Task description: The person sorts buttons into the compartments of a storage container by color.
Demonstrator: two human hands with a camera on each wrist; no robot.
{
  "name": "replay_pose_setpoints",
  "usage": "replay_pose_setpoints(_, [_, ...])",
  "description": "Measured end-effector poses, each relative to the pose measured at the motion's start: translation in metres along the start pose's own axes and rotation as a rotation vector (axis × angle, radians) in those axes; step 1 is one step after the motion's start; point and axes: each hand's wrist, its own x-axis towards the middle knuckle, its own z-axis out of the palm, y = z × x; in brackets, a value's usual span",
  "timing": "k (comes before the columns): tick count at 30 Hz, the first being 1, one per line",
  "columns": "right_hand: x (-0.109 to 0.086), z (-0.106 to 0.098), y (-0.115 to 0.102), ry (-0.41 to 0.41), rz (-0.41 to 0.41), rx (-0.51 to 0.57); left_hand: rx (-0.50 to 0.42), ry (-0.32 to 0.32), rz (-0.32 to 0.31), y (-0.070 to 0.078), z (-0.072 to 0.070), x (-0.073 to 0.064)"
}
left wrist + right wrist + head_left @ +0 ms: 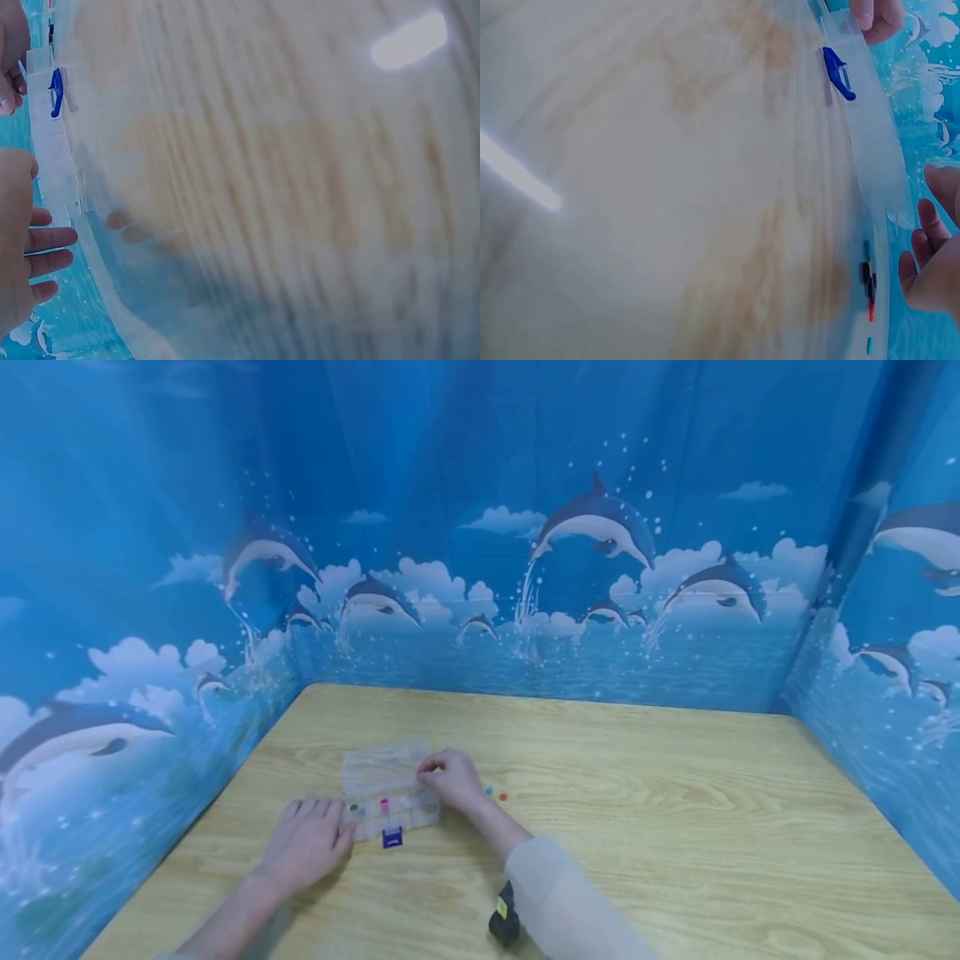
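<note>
While my left hand (311, 843) is lying straight-fingered on the table (675, 835), its thumb is resting at the near left corner of the clear box (367, 828). If that thumb is pushing unevenly, I am risking a skid, as the box is probably weighing little. Inside, a green piece (354, 808) is sitting toward the left; behind it the lid (378, 767) is leaning away from me, and any knock could be bringing it down. Further right, a pink piece (385, 804) is lying in its own compartment, so a jolt could be sending it over a low divider. In front, the blue clasp (392, 837) is jutting toward me, where a sleeve could be catching it. My right hand (455, 783) is hovering by the lid's right edge, fingertips close together; whether they are gripping anything, I cannot tell. Just beyond that wrist, a blue piece (489, 792) and an orange piece (503, 797) are lying loose, and a careless backward sweep could be scattering them.
</note>
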Motion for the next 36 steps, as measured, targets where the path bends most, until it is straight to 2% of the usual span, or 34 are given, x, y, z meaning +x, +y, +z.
replay_pose_setpoints(14, [0.0, -0.023, 0.016, 0.04, 0.023, 0.042, 0.002, -0.016, -0.049, 0.001, -0.005, 0.001])
replay_pose_setpoints(19, [-0.001, -0.036, 0.022, 0.022, 0.098, 0.11, 0.009, -0.027, -0.053, 0.002, -0.005, 0.0])
replay_pose_setpoints(23, [-0.002, -0.043, 0.026, 0.023, 0.123, 0.09, 0.009, -0.024, -0.056, 0.001, -0.004, 0.0])
replay_pose_setpoints(32, [-0.005, -0.055, 0.041, -0.043, 0.096, 0.055, 0.006, -0.03, -0.062, 0.001, -0.003, 0.0])
replay_pose_setpoints(36, [-0.006, -0.056, 0.045, -0.082, 0.136, 0.036, 0.005, -0.032, -0.056, 0.002, -0.002, 0.0])
